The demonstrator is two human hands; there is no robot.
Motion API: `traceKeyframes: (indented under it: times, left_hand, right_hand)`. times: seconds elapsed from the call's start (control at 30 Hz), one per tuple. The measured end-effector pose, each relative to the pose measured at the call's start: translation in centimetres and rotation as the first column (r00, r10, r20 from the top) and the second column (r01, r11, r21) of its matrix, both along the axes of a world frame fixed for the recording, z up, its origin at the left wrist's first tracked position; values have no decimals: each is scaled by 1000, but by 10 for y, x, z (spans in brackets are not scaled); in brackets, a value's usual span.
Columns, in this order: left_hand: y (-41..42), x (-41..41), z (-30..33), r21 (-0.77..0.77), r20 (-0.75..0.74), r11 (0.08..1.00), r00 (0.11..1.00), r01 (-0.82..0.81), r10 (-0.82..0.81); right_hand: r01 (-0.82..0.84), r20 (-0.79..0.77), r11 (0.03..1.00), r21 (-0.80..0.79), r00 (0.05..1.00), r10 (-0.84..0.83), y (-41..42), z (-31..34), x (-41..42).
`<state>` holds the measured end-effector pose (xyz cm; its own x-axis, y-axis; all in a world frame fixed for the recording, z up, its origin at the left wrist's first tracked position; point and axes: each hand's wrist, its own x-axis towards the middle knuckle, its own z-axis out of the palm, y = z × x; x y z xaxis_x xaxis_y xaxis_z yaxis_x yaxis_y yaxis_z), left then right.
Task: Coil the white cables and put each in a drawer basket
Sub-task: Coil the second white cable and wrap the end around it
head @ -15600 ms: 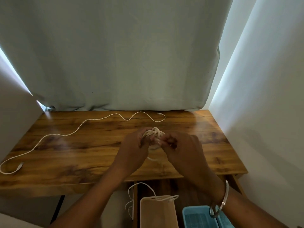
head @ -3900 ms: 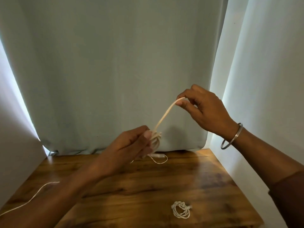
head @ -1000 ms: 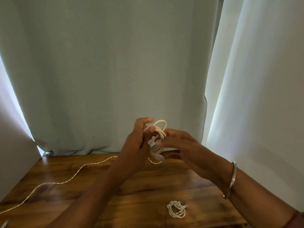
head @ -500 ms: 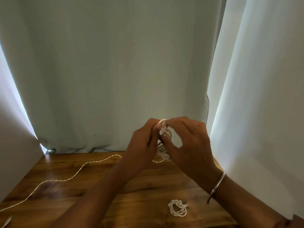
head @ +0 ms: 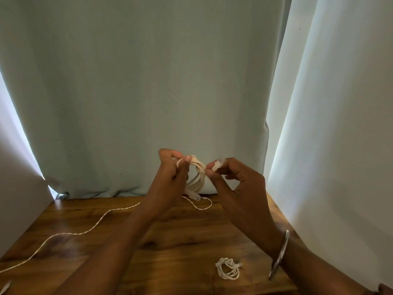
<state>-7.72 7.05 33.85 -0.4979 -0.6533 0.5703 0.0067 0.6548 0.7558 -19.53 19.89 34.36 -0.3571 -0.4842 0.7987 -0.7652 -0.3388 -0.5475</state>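
Note:
Above the far part of the wooden table (head: 182, 237), both hands hold up a thick white cable bundle (head: 197, 177). My left hand (head: 170, 179) pinches the top of its loops. My right hand (head: 231, 182) grips the cable's free plug end just to the right of the loops. A small coiled white cable (head: 228, 271) lies on the table at the front right. A long thin white cable (head: 85, 232) trails uncoiled across the table from the far middle to the front left edge. No drawer basket is in view.
A pale green curtain (head: 138, 92) hangs behind the table. White walls close in on the left (head: 19, 199) and right (head: 340, 145). A metal bangle (head: 280, 254) sits on my right wrist.
My right hand has pulled away to the right of the bundle, drawing the plug end out. One second ago both hands were pressed together on the loops.

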Motion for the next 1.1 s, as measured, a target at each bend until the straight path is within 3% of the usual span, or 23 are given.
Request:
traceKeyframes:
  times: [0.2, 0.37, 0.43, 0.5, 0.6, 0.77, 0.97, 1.03, 1.1]
  left_hand:
    - [5, -12, -1, -95, -73, 982, 985, -163, 157]
    - [-1, -14, 2, 113, -172, 984, 972, -140, 158]
    - [-3, -12, -1, 90, -132, 985, 979, -145, 156]
    - [-1, -8, -7, -12, -75, 982, 979, -189, 187]
    - [0, -3, -12, -131, -58, 966, 975, -222, 216]
    - [-2, 0, -6, -154, -111, 962, 971, -226, 210]
    - [0, 1, -4, -189, -70, 964, 982, -186, 176]
    - [8, 2, -4, -183, -27, 978, 995, -99, 95]
    - [21, 2, -3, -112, 17, 990, 996, 85, -83]
  right_hand:
    - [-97, -191, 995, -8, 977, 94, -1, -6, 12]
    - [-104, -486, 993, 59, 866, 119, 8, -13, 18]
    - [-93, -525, 991, 93, 841, 128, 14, -16, 20]
    - [-101, -422, 992, 78, 898, 124, 21, -11, 23]
    - [-132, -139, 991, 3, 982, 132, 27, 3, 23]
    - [-92, 3, 995, -48, 996, 93, 38, 24, 23]
    - [-93, 86, 993, -77, 991, 100, 41, 36, 15]
    - [-141, 218, 987, -81, 964, 156, 39, 41, 5]
    - [-176, 456, 981, -83, 869, 195, 33, 44, -12]
